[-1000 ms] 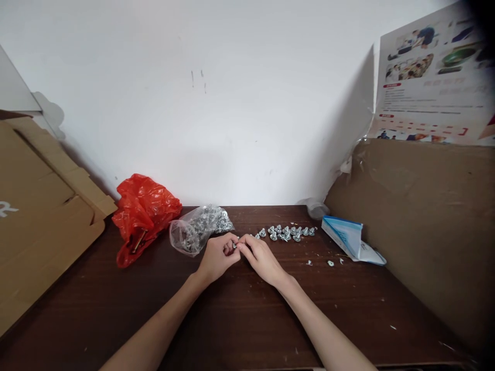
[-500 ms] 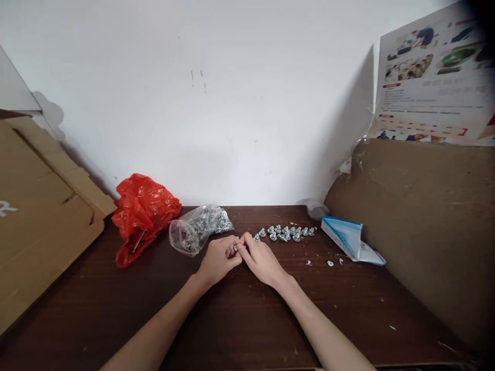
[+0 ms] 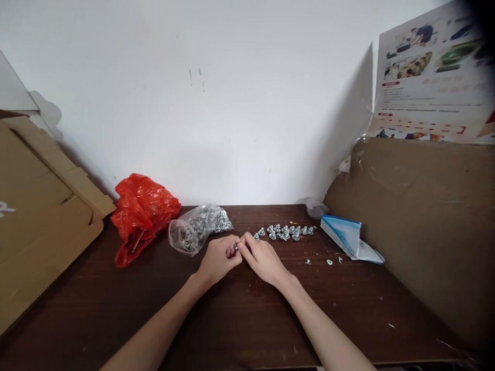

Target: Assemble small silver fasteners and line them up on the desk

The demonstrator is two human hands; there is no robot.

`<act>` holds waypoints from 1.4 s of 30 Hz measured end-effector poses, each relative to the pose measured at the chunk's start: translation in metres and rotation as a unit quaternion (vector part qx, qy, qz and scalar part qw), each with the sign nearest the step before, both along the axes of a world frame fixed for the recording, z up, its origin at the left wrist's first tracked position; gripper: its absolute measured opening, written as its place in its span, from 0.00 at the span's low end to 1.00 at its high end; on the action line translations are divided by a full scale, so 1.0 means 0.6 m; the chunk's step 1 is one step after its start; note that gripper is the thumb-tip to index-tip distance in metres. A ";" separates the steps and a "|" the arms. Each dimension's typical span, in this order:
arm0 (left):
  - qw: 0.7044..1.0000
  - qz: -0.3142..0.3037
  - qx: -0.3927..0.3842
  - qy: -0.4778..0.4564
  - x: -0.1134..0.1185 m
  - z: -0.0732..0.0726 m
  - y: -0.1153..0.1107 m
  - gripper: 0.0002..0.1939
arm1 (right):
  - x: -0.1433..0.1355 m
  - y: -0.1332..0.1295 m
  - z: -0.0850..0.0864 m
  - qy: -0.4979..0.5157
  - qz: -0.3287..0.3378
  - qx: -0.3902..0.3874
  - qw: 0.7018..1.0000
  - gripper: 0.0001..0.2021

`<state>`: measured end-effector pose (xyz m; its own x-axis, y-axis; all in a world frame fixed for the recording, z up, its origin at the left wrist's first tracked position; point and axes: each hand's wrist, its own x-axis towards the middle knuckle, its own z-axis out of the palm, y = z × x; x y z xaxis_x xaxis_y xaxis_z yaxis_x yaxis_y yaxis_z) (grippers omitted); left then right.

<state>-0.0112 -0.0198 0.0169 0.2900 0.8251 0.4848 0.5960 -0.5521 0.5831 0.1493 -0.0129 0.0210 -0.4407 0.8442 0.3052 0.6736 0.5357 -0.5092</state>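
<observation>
My left hand (image 3: pixel 218 259) is closed, with a small silver screw (image 3: pixel 235 247) pinched between its thumb and forefinger. Against it, my right hand (image 3: pixel 263 257) is also closed, its thumb and fingertips at the other end of the screw. The fingers cover most of that piece, so its full shape is hidden. Just beyond the right hand lie several silver screws with washers (image 3: pixel 286 232), most standing head down in loose rows. A clear plastic bag (image 3: pixel 201 226) full of similar metal parts rests behind the left hand.
A crumpled red plastic bag (image 3: pixel 145 211) lies at the left beside a cardboard box (image 3: pixel 46 216). On the right are a blue and white packet (image 3: pixel 350 238), a clear plastic cup (image 3: pixel 316 207) and a large cardboard panel (image 3: pixel 421 216). White scraps (image 3: pixel 329 262) dot the dark table (image 3: pixel 240 330).
Both hands stay together in nearly the same place. The fingers have shifted only slightly around the screw, and the whole view has moved a little.
</observation>
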 end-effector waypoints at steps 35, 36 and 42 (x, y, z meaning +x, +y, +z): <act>0.999 0.037 -0.001 0.004 0.000 -0.006 0.005 0.07 | 0.006 0.001 0.002 0.016 0.011 0.006 1.000 0.10; 0.999 0.035 0.003 0.008 0.000 -0.007 0.005 0.07 | 0.004 0.002 0.001 0.010 0.010 0.011 1.000 0.12; 0.999 0.026 0.022 0.017 0.000 -0.010 0.005 0.05 | 0.010 0.004 0.004 0.018 -0.013 -0.003 1.000 0.16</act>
